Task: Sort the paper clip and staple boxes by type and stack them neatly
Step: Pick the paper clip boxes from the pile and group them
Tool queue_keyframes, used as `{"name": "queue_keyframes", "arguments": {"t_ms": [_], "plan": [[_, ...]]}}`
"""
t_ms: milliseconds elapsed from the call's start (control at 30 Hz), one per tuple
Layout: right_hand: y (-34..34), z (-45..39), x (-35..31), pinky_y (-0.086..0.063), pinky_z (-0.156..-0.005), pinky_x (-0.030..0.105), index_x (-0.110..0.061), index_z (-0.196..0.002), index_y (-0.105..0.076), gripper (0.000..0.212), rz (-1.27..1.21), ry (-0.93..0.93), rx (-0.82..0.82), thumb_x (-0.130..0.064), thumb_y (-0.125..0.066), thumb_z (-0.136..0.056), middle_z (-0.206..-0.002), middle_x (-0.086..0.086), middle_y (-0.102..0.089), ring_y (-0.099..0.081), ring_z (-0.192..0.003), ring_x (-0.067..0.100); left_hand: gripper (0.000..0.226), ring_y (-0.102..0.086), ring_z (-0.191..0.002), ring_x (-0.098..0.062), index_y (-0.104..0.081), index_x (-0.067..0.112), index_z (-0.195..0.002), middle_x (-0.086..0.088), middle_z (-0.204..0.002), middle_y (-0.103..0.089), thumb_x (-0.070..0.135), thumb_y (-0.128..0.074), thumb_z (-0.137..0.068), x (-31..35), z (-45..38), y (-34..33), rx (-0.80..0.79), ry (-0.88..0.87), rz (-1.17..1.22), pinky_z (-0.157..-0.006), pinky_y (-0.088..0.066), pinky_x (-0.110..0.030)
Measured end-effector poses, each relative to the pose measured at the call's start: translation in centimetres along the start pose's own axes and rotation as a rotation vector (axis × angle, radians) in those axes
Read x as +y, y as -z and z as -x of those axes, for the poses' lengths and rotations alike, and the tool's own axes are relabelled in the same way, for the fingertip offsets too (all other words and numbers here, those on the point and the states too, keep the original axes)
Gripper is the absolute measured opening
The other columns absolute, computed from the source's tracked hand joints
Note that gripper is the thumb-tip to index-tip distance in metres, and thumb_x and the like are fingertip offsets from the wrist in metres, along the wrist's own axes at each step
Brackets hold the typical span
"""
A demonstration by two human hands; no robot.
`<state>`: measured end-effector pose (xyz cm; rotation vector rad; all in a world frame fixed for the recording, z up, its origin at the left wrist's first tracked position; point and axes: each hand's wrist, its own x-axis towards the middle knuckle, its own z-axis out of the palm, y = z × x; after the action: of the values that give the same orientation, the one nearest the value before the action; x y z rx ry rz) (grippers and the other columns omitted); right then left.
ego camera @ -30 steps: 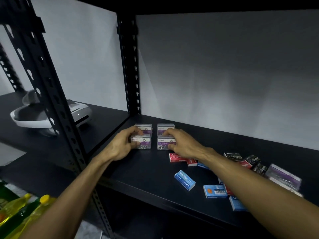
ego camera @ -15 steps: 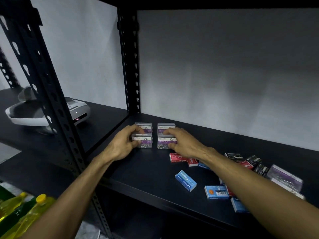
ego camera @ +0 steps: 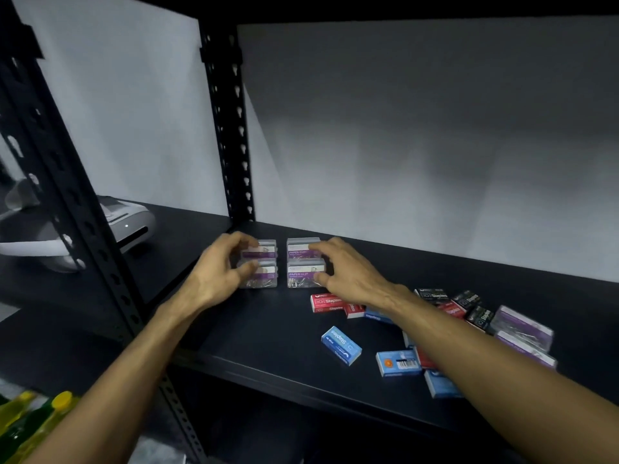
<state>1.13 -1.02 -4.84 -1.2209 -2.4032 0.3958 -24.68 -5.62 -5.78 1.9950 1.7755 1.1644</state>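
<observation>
Bracketing two side-by-side stacks of clear paper clip boxes, the left hand curls thumb and fingers around the left stack, the right hand around the right stack, apparently squaring them. Unsorted staple boxes lie scattered rightward on the black shelf.

clip boxes left, staple boxes right (scattered)

Clear paper clip boxes carry purple bands; staple boxes blue, red, black.
</observation>
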Motion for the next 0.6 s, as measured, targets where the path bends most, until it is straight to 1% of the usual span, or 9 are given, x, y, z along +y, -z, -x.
{"name": "queue_keyframes", "arguments": {"t_ms": [100, 200, 233, 367, 467, 533, 600], "plan": [[1.1, 1.0, 0.4, -0.045, -0.098, 0.033, -0.024, -0.144, -0.044, 0.055, 0.009, -0.002, 0.023, -0.034, -0.063, -0.093, -0.132, -0.001, -0.049, -0.049, -0.121, 0.014, 0.027, -0.059, -0.101, -0.011, -0.062, 0.027, -0.112, 0.005, -0.11, -0.057, 0.023, -0.072, -0.086, 2.1, -0.4, -0.1, 0.043, -0.052, -0.018, -0.089, -0.048, -0.027], [2.7, 2.5, 1.0, -0.045, -0.1, 0.034, -0.024, -0.14, -0.048, 0.048, 0.012, -0.032, 0.041, -0.032, -0.061, -0.095, -0.135, -0.001, -0.049, -0.049, -0.123, 0.014, 0.026, -0.056, -0.104, -0.009, -0.063, 0.027, -0.113, 0.006, -0.115, -0.056, 0.025, -0.071, -0.088, 4.4, -0.9, -1.5, 0.025, -0.078, -0.013, -0.083, -0.041, -0.016], [3.2, 3.1, 1.4, -0.045, -0.1, 0.035, -0.024, -0.138, -0.05, 0.046, 0.016, -0.046, 0.044, -0.032, -0.061, -0.095, -0.135, -0.002, -0.049, -0.049, -0.122, 0.014, 0.025, -0.057, -0.104, -0.009, -0.063, 0.028, -0.112, 0.005, -0.115, -0.057, 0.026, -0.07, -0.088, 5.2, -1.0, -2.2, 0.011, -0.095, -0.015, -0.081, -0.04, -0.016], [5.5, 6.1, 3.5, -0.049, -0.096, 0.035, -0.024, -0.126, -0.06, 0.033, 0.027, -0.104, 0.064, -0.033, -0.061, -0.094, -0.122, -0.004, -0.058, -0.055, -0.11, 0.009, 0.019, -0.056, -0.099, -0.009, -0.064, 0.029, -0.107, 0.004, -0.111, -0.057, 0.026, -0.068, -0.089, 8.5, -1.3, -6.1, -0.066, -0.162, -0.009, -0.084, -0.045, -0.026], [7.5, 9.0, 5.2, -0.051, -0.091, 0.035, -0.024, -0.119, -0.065, 0.027, 0.033, -0.172, 0.103, -0.033, -0.061, -0.094, -0.115, -0.005, -0.061, -0.058, -0.103, 0.009, 0.017, -0.058, -0.094, -0.011, -0.065, 0.03, -0.106, 0.005, -0.11, -0.058, 0.028, -0.068, -0.089, 11.2, -1.2, -9.5, -0.119, -0.212, 0.012, -0.083, -0.047, -0.029], [8.9, 11.1, 6.3, -0.052, -0.089, 0.034, -0.024, -0.117, -0.066, 0.026, 0.039, -0.206, 0.137, -0.033, -0.061, -0.094, -0.112, -0.007, -0.062, -0.059, -0.099, 0.008, 0.017, -0.059, -0.095, -0.011, -0.065, 0.03, -0.105, 0.006, -0.109, -0.061, 0.028, -0.068, -0.088, 13.1, -1.2, -11.7, -0.169, -0.259, 0.03, -0.086, -0.049, -0.032], [10.2, 13.2, 7.4, -0.052, -0.088, 0.034, -0.024, -0.115, -0.067, 0.025, 0.043, -0.241, 0.167, -0.032, -0.062, -0.093, -0.109, -0.008, -0.062, -0.059, -0.095, 0.007, 0.018, -0.061, -0.096, -0.009, -0.066, 0.029, -0.106, 0.008, -0.109, -0.063, 0.028, -0.068, -0.089, 15.0, -1.2, -13.7, -0.237, -0.291, 0.059, -0.086, -0.051, -0.031]]}}
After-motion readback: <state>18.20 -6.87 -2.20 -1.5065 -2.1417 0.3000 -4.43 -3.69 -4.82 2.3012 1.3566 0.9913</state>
